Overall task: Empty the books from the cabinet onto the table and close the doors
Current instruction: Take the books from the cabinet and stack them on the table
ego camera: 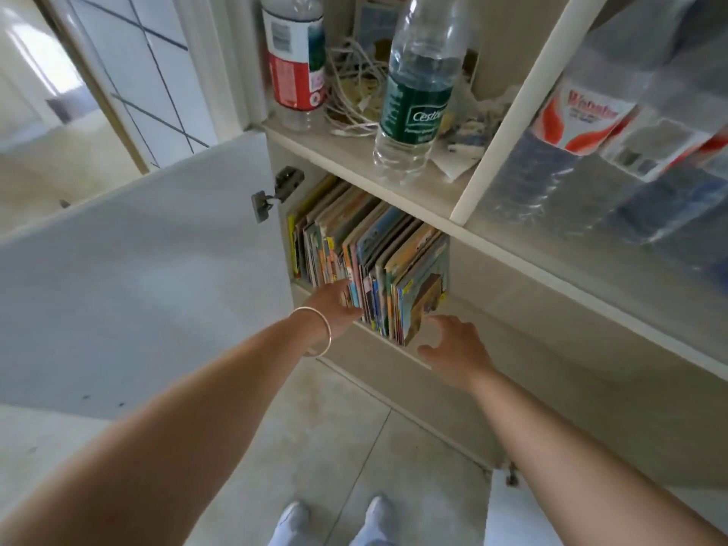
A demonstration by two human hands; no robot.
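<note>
Beige tiled floor (315, 427) under white cabinet (512, 277).

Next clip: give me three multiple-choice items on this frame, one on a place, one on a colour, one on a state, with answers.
1. Where do the books stand?
A. on the floor
B. in the compartment under the bottle shelf
C. on a table

2. What colour is the label on the nearer bottle?
A. green
B. yellow
C. purple

3. The left cabinet door is:
A. shut
B. open
C. removed

Answers: 1 B, they stand upright below the shelf; 2 A, dark green band; 3 B, it swings outward on its hinge.
</note>
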